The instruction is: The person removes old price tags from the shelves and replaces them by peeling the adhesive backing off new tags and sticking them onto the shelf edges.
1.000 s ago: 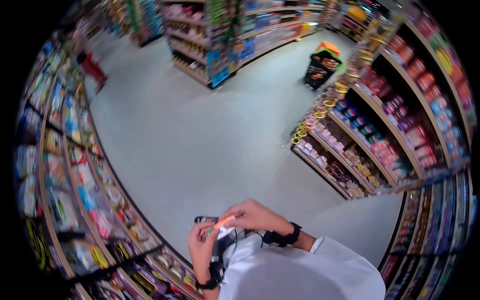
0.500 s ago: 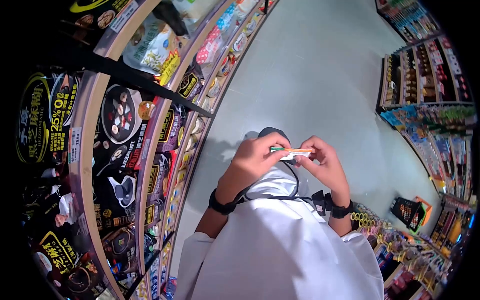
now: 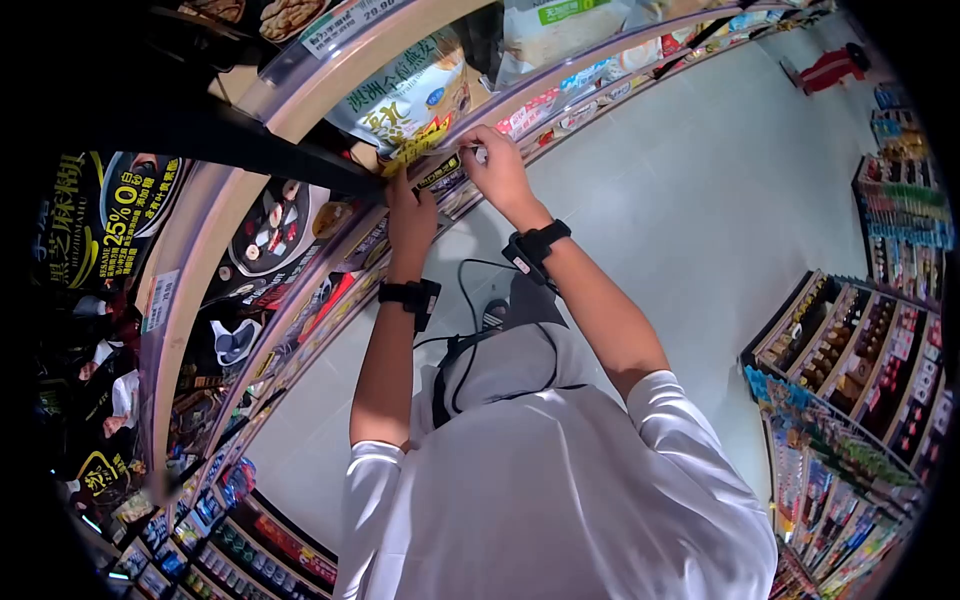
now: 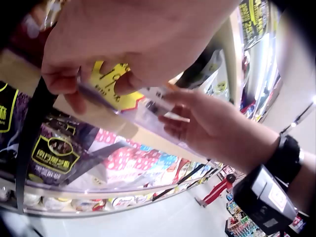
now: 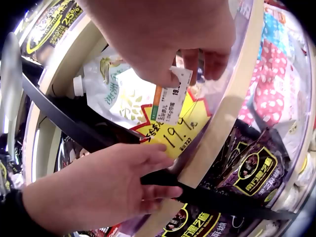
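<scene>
A small white price label (image 5: 170,96) with an orange and green edge and black print is in the grip of the right hand (image 5: 173,39), closed in a pinch of thumb and fingers at its upper end. Just below the grip, behind the label, is a yellow price card (image 5: 186,129) with a jagged red edge, reading 19.9. The left hand (image 5: 106,182) touches the card's lower corner; its grip is loosely open, fingers extended. Beside the label lies a pale food bag (image 5: 123,91). A wooden shelf edge (image 5: 237,103) runs past the grip, with dark pouches (image 5: 254,170) and a pink dotted bag (image 5: 270,74) beyond. A black bar (image 5: 64,121) crosses below the card, partly behind the left hand. Only the right wrist view shows the label's print clearly; the head view adds the white shirt (image 3: 520,490) and pale floor (image 3: 680,200)
</scene>
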